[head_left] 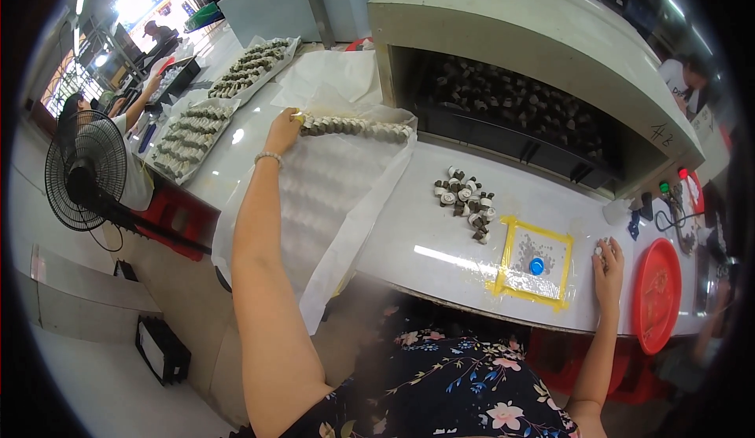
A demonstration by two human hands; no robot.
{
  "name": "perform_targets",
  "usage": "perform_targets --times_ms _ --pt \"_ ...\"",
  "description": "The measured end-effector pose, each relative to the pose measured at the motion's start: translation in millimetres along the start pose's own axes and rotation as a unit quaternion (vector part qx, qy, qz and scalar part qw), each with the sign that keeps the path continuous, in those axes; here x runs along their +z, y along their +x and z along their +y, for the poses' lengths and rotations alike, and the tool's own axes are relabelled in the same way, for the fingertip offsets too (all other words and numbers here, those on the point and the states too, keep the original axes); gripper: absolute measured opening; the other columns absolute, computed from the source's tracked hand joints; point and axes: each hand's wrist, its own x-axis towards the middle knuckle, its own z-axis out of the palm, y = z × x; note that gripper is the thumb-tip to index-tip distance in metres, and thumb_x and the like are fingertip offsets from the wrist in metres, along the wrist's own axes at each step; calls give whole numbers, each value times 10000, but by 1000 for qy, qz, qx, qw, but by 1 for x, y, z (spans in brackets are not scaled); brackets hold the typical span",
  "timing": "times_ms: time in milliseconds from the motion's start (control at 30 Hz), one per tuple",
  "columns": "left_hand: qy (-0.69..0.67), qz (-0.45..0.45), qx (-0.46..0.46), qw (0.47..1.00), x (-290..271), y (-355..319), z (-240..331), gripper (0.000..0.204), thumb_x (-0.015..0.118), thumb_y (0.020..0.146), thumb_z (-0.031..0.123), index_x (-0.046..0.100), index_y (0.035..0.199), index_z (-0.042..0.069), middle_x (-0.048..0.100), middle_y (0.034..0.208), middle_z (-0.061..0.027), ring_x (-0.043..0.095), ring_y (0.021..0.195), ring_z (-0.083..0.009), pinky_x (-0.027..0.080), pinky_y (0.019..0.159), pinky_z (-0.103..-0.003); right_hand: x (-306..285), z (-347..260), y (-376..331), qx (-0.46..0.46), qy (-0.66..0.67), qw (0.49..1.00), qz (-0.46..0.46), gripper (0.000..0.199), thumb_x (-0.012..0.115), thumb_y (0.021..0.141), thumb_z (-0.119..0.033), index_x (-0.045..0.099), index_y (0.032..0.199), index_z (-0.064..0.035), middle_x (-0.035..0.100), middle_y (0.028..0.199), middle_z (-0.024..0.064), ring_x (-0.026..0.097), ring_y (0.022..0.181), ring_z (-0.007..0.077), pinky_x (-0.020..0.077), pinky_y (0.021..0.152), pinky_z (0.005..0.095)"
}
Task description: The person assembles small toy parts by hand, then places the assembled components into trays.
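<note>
Reaching far forward, my left hand (pixel 285 130) is closed at the left end of a row of small white-and-dark-grey pieces (pixel 358 127). What its fingertips pinch is too small to make out. Thin white paper (pixel 338 194) covers several more rows nearer to me. At the right, my right hand (pixel 608 273) rests on the table, fingers curled on a small whitish piece (pixel 600 251). Left of it, a yellow-taped square (pixel 568 281) holds tiny scattered bits and a blue round cap (pixel 536 266). A loose pile of white-and-dark pieces (pixel 465 198) lies between my hands.
A large pale metal housing (pixel 535 29) stands at the back, with a black tray (pixel 511 143) of many dark-and-white pieces inside. A red oval basin (pixel 657 296) sits at the right. Filled trays (pixel 193 139) and a black fan (pixel 85 167) are at the left. Other people work nearby.
</note>
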Motion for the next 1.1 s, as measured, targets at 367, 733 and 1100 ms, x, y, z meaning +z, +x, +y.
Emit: perform_targets --times_ms 367,733,1100 --pt "-132 23 -3 991 -3 8 -12 248 574 810 161 680 944 -18 646 712 -104 572 615 -171 450 602 -304 -1 -5 1 6 24 1000 -3 342 585 853 -95 586 1192 -53 432 1351 144 425 1224 311 360 1016 347" --pt "137 208 137 959 -5 38 -82 238 528 814 190 654 818 -12 632 764 -207 611 744 -327 457 681 -416 -3 -11 1 -64 -2 998 24 355 655 785 -98 610 1135 -59 494 1270 187 498 1119 352 436 919 373" --pt "-347 -50 214 912 -3 -123 194 212 503 927 42 562 1117 -29 633 1035 -98 606 918 -152 481 836 -269 -113 -141 -35 -191 591 780 -73 409 638 815 -228 614 1129 34 540 1214 214 513 1131 325 375 991 404"
